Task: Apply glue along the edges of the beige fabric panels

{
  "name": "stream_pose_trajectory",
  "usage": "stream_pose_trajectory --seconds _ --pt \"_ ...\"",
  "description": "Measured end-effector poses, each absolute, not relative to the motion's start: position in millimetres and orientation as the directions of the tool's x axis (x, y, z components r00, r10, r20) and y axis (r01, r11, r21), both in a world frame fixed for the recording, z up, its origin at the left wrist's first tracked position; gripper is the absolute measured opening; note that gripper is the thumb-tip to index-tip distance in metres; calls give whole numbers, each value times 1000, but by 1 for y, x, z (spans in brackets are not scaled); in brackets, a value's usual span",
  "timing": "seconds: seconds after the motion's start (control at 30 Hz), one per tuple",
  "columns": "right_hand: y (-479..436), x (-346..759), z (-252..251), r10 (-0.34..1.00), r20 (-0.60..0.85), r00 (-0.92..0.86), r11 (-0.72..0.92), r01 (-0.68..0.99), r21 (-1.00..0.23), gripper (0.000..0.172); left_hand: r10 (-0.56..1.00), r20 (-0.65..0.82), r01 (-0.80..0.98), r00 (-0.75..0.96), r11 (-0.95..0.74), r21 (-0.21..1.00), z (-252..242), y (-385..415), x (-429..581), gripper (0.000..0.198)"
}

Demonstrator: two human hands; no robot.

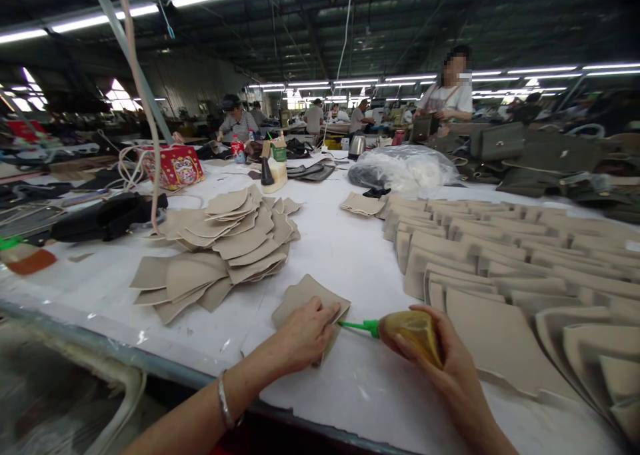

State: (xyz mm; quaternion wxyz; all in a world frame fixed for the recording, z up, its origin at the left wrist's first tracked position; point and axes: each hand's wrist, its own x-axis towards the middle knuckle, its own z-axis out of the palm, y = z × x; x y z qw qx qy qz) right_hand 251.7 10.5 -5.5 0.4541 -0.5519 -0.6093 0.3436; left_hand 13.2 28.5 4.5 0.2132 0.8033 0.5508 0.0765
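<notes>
In the head view, a beige leather-like piece (305, 296) lies on the white table in front of me. My left hand (311, 328) presses down on it near its right edge, fingers bent and holding it in place. A squeeze glue bottle (413, 333) with yellowish-brown contents and a green nozzle is gripped in my right hand (447, 361). The bottle is tilted nearly level, its thin green tip at the right edge of the piece, close to my left fingertips. Whether any glue is coming out cannot be made out.
A loose pile of beige pieces (245, 241) lies to the left; long overlapping rows of similar pieces (480, 261) fill the right. Another green-capped bottle (27, 256) lies far left. Beyond are a red box (173, 167), a plastic bag (405, 168) and a standing co-worker (453, 95).
</notes>
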Motion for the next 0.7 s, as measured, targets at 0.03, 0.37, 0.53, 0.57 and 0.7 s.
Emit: stream_pose_trajectory --seconds 0.03,0.37,0.53,0.57,0.7 --pt "11 252 -6 983 182 33 157 364 -918 49 916 -112 848 385 -303 434 5 29 13 45" --pt "30 264 -13 973 229 -27 220 416 -882 50 913 -108 837 393 -306 453 4 31 12 44" --pt "29 269 -16 974 175 -147 219 391 -894 49 906 -130 829 403 -301 472 4 34 12 48" --pt "28 270 -16 973 161 -168 215 379 -900 49 906 -132 829 402 -300 471 4 35 12 48" --pt "27 270 -13 974 207 -93 227 396 -890 49 908 -136 836 397 -296 462 4 35 13 49"
